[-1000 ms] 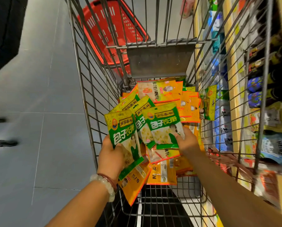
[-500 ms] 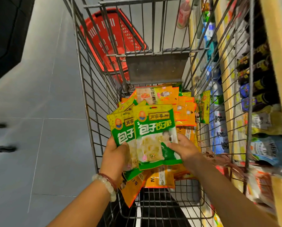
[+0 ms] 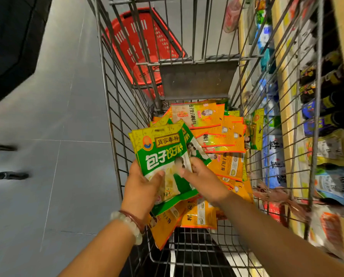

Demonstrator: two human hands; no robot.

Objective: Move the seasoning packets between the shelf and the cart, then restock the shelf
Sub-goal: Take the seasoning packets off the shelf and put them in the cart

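Hands: your left hand [image 3: 141, 188] grips the green packets [image 3: 163, 156]; right hand [image 3: 205, 178], at 3 o'clock, pinches them, fingertips blurred.

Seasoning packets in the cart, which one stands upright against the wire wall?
The green-and-yellow packet leaning on the cart's shelf-side wall; the orange packets lie flat, and the left hand holds other green ones.

Cart walls [image 3: 115, 108] hem both sides (top open).
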